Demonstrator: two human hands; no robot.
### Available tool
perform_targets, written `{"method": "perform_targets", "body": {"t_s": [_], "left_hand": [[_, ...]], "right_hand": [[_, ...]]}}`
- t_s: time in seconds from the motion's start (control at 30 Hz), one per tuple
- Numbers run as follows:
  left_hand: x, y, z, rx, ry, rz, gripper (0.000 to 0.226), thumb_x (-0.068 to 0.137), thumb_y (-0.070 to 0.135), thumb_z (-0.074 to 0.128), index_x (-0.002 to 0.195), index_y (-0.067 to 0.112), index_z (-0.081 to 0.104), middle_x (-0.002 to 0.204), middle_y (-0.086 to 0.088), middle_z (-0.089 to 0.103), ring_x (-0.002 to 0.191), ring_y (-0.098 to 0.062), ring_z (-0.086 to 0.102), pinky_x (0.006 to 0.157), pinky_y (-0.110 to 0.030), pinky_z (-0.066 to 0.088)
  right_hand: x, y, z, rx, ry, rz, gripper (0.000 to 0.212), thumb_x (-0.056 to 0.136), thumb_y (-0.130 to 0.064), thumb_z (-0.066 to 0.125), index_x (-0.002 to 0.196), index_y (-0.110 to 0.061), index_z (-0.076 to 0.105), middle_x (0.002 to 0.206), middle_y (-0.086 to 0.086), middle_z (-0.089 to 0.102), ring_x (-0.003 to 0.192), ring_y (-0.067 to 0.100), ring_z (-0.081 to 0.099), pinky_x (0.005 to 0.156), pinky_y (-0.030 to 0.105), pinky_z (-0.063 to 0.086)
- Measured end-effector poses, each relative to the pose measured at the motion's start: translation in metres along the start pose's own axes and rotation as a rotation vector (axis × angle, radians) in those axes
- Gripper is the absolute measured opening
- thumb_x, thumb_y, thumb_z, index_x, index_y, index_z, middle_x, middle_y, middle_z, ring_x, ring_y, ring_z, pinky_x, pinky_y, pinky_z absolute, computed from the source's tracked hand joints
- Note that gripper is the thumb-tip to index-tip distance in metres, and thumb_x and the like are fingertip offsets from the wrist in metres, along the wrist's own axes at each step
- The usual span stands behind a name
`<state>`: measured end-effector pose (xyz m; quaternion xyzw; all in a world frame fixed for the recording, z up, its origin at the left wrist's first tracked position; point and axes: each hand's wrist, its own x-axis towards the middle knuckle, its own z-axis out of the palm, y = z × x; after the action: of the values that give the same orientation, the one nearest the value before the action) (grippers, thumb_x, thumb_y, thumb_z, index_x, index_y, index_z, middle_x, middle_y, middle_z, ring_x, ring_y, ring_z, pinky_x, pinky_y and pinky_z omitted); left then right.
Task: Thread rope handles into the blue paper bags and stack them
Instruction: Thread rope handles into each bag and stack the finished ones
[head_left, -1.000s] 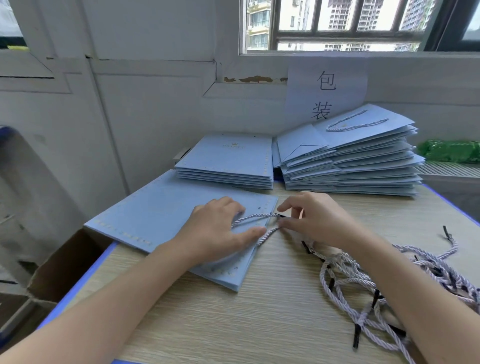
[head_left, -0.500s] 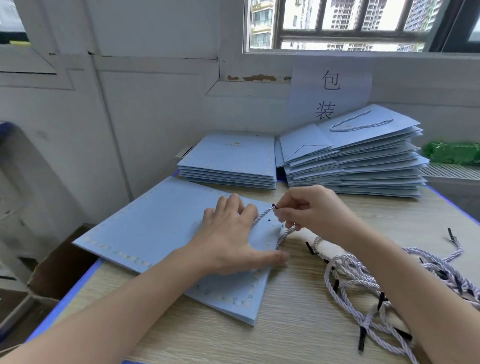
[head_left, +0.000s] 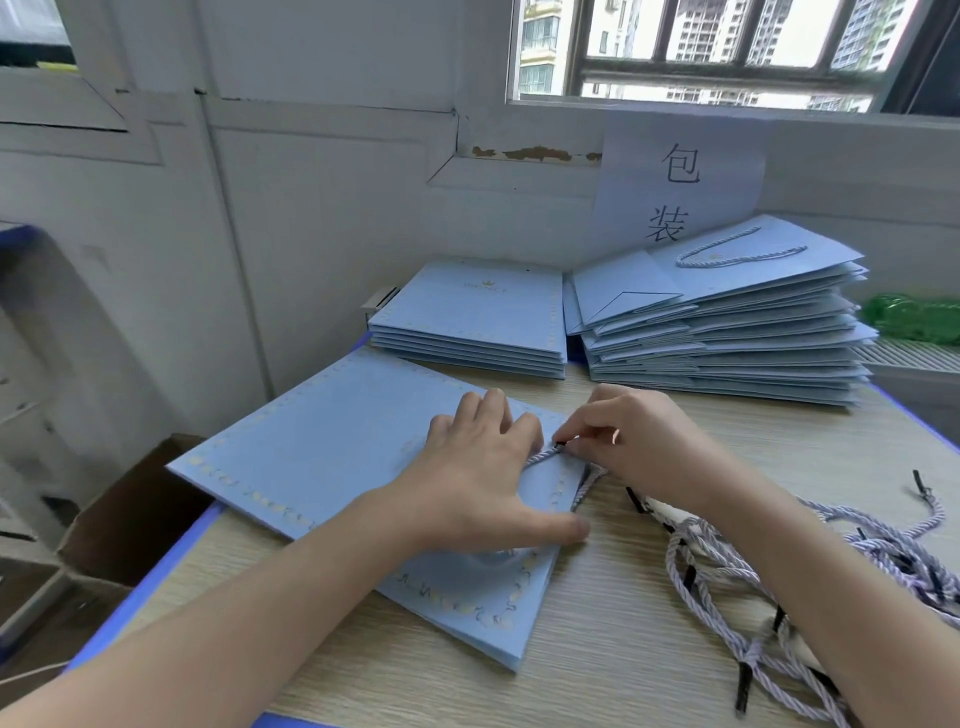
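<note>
A flat blue paper bag (head_left: 332, 457) with a gold dotted border lies on the wooden table in front of me. My left hand (head_left: 483, 478) presses flat on its right part, fingers spread and thumb along the bag's right edge. My right hand (head_left: 628, 447) pinches the black-tipped end of a lilac rope handle (head_left: 584, 486) at the bag's upper right edge, right beside my left fingers. The rope loops down past the bag's edge.
A pile of loose lilac ropes (head_left: 727, 587) lies at the right. At the back stand a low stack of plain bags (head_left: 478, 317) and a taller stack of bags with handles (head_left: 727, 322). A cardboard box (head_left: 130, 519) sits below the table's left edge.
My left hand slid up and flattened on the bag. My right hand brought the rope tip from the bag's edge up to its upper right part. The view moved closer.
</note>
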<state>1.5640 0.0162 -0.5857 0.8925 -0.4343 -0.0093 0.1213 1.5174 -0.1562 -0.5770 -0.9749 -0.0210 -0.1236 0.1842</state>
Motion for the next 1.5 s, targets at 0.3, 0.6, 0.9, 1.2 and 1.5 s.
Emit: {"method": "perform_targets", "body": {"t_s": [0.3, 0.6, 0.9, 1.2, 1.5], "left_hand": [[0.0, 0.001, 0.0, 0.035, -0.011, -0.026, 0.074, 0.061, 0.077, 0.039, 0.113, 0.025, 0.043, 0.107, 0.005, 0.029, 0.106, -0.014, 0.026, 0.095, -0.033, 0.03], [0.003, -0.002, 0.001, 0.025, 0.018, -0.023, 0.079, 0.057, 0.079, 0.035, 0.114, 0.025, 0.044, 0.108, 0.006, 0.03, 0.107, -0.013, 0.026, 0.092, -0.03, 0.03], [0.004, -0.007, -0.009, -0.334, 0.189, -0.058, 0.043, 0.059, 0.057, 0.053, 0.084, 0.023, 0.063, 0.089, 0.011, 0.052, 0.089, -0.004, 0.046, 0.069, -0.013, 0.035], [0.005, -0.013, -0.022, -0.571, 0.329, -0.168, 0.031, 0.077, 0.023, 0.061, 0.056, 0.001, 0.067, 0.044, 0.003, 0.058, 0.043, -0.008, 0.055, 0.05, -0.021, 0.047], [0.003, -0.016, -0.006, -0.131, 0.053, -0.064, 0.08, 0.056, 0.087, 0.054, 0.116, 0.034, 0.054, 0.117, 0.013, 0.043, 0.113, -0.005, 0.034, 0.095, -0.026, 0.032]], "right_hand": [[0.001, -0.002, -0.001, 0.331, 0.077, 0.13, 0.019, 0.08, -0.011, 0.071, 0.07, -0.026, 0.065, 0.069, -0.008, 0.065, 0.062, 0.0, 0.057, 0.066, 0.017, 0.049], [0.006, -0.001, 0.007, 0.269, 0.063, 0.112, 0.01, 0.08, -0.022, 0.072, 0.073, -0.027, 0.065, 0.069, -0.007, 0.054, 0.061, 0.004, 0.044, 0.056, 0.015, 0.033], [-0.001, 0.0, -0.008, 0.065, -0.042, -0.029, 0.03, 0.09, -0.015, 0.048, 0.098, -0.032, 0.072, 0.093, -0.005, 0.05, 0.072, -0.002, 0.043, 0.066, 0.01, 0.031], [-0.002, -0.005, -0.004, 0.106, 0.098, -0.017, 0.024, 0.089, -0.019, 0.055, 0.109, -0.029, 0.062, 0.1, -0.008, 0.045, 0.081, 0.003, 0.051, 0.077, 0.026, 0.042], [-0.003, -0.013, 0.001, 0.057, 0.105, 0.09, 0.014, 0.082, -0.015, 0.055, 0.073, -0.017, 0.066, 0.071, -0.005, 0.062, 0.07, 0.013, 0.055, 0.068, 0.036, 0.047]]}}
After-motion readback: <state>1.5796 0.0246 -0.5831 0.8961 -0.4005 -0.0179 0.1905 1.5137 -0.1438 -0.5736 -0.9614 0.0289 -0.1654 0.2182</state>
